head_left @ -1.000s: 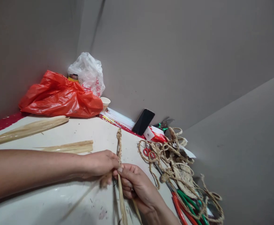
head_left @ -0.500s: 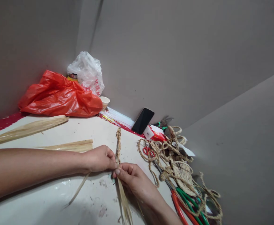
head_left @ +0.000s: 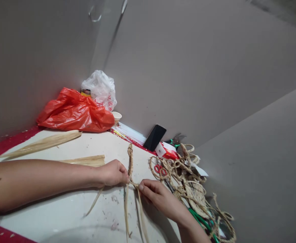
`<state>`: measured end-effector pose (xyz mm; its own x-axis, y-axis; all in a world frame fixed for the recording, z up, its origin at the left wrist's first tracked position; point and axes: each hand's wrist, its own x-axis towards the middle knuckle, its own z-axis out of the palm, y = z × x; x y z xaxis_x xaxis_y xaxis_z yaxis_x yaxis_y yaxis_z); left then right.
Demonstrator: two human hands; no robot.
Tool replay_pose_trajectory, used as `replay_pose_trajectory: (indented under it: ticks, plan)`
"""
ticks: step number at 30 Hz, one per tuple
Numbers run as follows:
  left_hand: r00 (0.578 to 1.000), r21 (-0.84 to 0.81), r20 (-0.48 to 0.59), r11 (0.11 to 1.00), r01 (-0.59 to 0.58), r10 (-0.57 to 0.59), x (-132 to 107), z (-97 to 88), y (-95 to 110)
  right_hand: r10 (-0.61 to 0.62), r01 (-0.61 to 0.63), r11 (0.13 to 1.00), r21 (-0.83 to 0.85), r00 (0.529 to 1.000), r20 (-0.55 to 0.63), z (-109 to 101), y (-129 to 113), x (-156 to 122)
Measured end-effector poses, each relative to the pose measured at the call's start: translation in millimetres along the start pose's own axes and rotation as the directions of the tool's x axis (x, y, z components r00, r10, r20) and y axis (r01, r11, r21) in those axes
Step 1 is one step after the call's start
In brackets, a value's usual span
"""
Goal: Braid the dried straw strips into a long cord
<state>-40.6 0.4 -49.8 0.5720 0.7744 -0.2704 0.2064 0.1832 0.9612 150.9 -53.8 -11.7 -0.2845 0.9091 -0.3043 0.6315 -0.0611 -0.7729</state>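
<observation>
A short tan braid (head_left: 130, 158) of dried plant fibre stands away from me on the white tabletop (head_left: 87, 216). My left hand (head_left: 116, 172) is closed in a pinch at the braid's lower end. My right hand (head_left: 155, 194) pinches one twisted strand to the right of it, drawn sideways from the braid. Loose pale strands (head_left: 126, 212) hang down toward me from between the hands. Flat dried husk strips (head_left: 84, 160) lie beyond my left forearm, and another long strip (head_left: 41, 145) lies farther back.
Coiled braided cord (head_left: 193, 192) is heaped at the right, with red-handled scissors (head_left: 160, 169) and a green-handled tool (head_left: 201, 219) among it. A phone (head_left: 155, 137) leans against the wall. At the back are a red plastic bag (head_left: 77, 113), a white bag (head_left: 101, 87) and a paper cup (head_left: 117, 116).
My right hand has moved right, away from my left, pulling a strand out sideways. The hanging strands are now spread apart. The whole view has shifted slightly.
</observation>
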Motion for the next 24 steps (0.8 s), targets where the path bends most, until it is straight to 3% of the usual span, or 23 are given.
replay_pose_trajectory:
  ticks: [8,9,11,13,15,19,24]
  plan:
    - [0.999,0.024,-0.009,0.999,0.04,-0.039,-6.7,-3.9,7.9,0.059,-0.047,0.992,-0.118,0.993,0.103,-6.7,-8.4,-1.1]
    - [0.999,0.021,-0.004,0.999,0.045,-0.045,-6.9,-4.5,8.4,0.061,-0.052,0.99,-0.128,0.996,0.069,-8.1,-9.1,-2.2]
    - [0.999,0.026,0.004,0.999,0.047,-0.047,-6.1,-5.5,8.4,0.033,-0.057,0.979,-0.193,0.991,-0.126,-10.5,-9.0,-8.0]
    - [0.999,0.032,0.01,0.998,0.051,-0.051,-4.4,-6.2,7.7,-0.055,-0.077,0.946,-0.314,0.918,-0.393,-9.5,-7.2,-18.5]
    - [0.999,0.035,0.018,0.998,0.05,-0.05,-2.8,-6.5,6.7,-0.136,-0.103,0.908,-0.406,0.844,-0.518,-3.1,-4.7,-30.0]
    - [0.999,0.04,0.029,0.998,0.041,-0.042,-1.5,-7.6,6.2,-0.099,-0.118,0.896,-0.428,0.886,-0.453,16.3,-1.0,-37.2]
    - [0.996,0.02,0.064,0.998,0.063,-0.064,-1.0,-10.4,8.1,-0.014,-0.229,0.874,-0.429,0.87,-0.492,28.4,1.0,-15.0]
